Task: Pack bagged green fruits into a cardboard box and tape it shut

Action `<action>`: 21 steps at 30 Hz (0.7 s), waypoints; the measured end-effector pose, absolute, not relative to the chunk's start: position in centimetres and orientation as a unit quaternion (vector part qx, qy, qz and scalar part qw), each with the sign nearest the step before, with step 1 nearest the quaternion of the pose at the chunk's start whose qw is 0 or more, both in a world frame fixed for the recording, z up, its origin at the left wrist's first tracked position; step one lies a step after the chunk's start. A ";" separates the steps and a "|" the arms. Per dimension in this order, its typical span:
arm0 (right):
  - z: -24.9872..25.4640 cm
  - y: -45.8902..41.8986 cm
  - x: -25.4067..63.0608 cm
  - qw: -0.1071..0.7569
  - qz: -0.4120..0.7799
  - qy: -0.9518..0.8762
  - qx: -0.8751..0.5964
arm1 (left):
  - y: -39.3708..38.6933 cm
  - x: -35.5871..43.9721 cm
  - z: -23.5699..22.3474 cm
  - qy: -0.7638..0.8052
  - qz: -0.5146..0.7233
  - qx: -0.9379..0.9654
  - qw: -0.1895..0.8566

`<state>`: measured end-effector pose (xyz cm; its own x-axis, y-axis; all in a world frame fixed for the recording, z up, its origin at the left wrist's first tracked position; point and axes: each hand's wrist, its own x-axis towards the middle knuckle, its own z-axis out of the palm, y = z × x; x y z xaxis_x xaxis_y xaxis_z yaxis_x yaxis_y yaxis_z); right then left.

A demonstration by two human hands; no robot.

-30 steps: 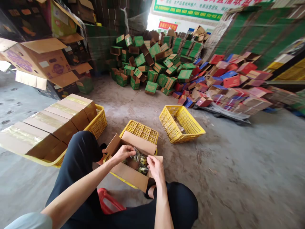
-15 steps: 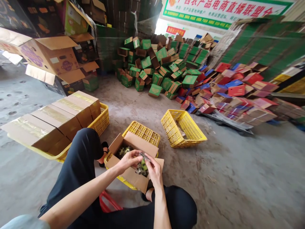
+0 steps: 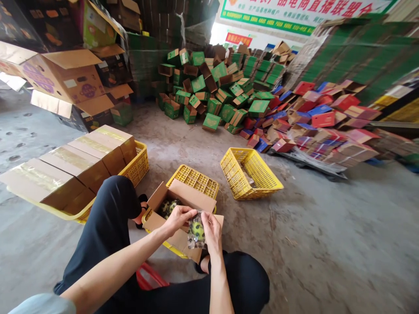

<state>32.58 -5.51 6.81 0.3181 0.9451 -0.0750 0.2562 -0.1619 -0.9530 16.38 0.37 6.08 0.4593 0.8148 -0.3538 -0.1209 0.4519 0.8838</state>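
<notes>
I sit on the floor with an open cardboard box [image 3: 183, 198] in front of my knees, resting on a yellow plastic crate [image 3: 195, 179]. Both hands hold one clear plastic packet with a green round item inside [image 3: 197, 232], lifted just above the box's near flap. My left hand [image 3: 178, 216] pinches its upper left corner. My right hand [image 3: 212, 231] grips its right side. More green round items [image 3: 169, 206] lie inside the box.
A long yellow crate [image 3: 139, 165] at my left carries taped brown cartons [image 3: 78, 163]. A tilted yellow crate [image 3: 248, 173] lies ahead right. Piles of green boxes [image 3: 216, 87] and red and blue boxes [image 3: 317, 117] fill the back. A red stool edge [image 3: 147, 277] shows under me.
My hands lifted the packet out of the box and drew it toward me, above the near flap. The view shifted slightly.
</notes>
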 end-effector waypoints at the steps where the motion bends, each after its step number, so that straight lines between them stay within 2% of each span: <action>1: 6.9 -5.5 32.7 0.470 0.377 -0.440 -0.666 | 0.5 16.3 6.0 0.422 0.333 0.402 0.741; 9: 7.0 -5.9 32.5 0.522 0.521 -0.321 -0.594 | 1.7 14.9 5.8 0.445 0.452 0.326 0.701; 21: 7.2 -5.7 32.9 0.566 0.475 -0.314 -0.596 | 1.1 14.0 6.4 0.401 0.372 0.401 0.735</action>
